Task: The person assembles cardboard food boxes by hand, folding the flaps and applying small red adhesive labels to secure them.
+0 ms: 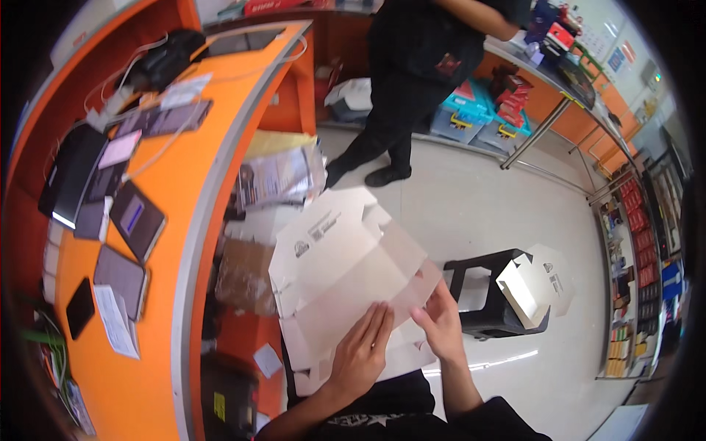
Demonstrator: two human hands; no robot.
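Note:
A white flat-pack cardboard box (pixel 338 242), unfolded with creased panels and slotted flaps, lies in front of my body. My left hand (pixel 362 351) rests flat on its lower middle, with the fingers stretched out side by side. At the right edge, my right hand (pixel 441 322) has its fingers around a side flap and its thumb on the near side. Small black print shows on the upper left panel. To the right, a partly folded white box (pixel 521 292) with a raised flap lies on a black stool (pixel 482 320).
An orange counter (pixel 193 173) on the left holds laptops, a black phone (pixel 80 309) and papers. Beneath it sits a brown carton (pixel 246 275). A person in black (pixel 412 81) stands ahead, near blue-lidded bins (pixel 463 110). Stocked shelves (pixel 625 272) line the right side.

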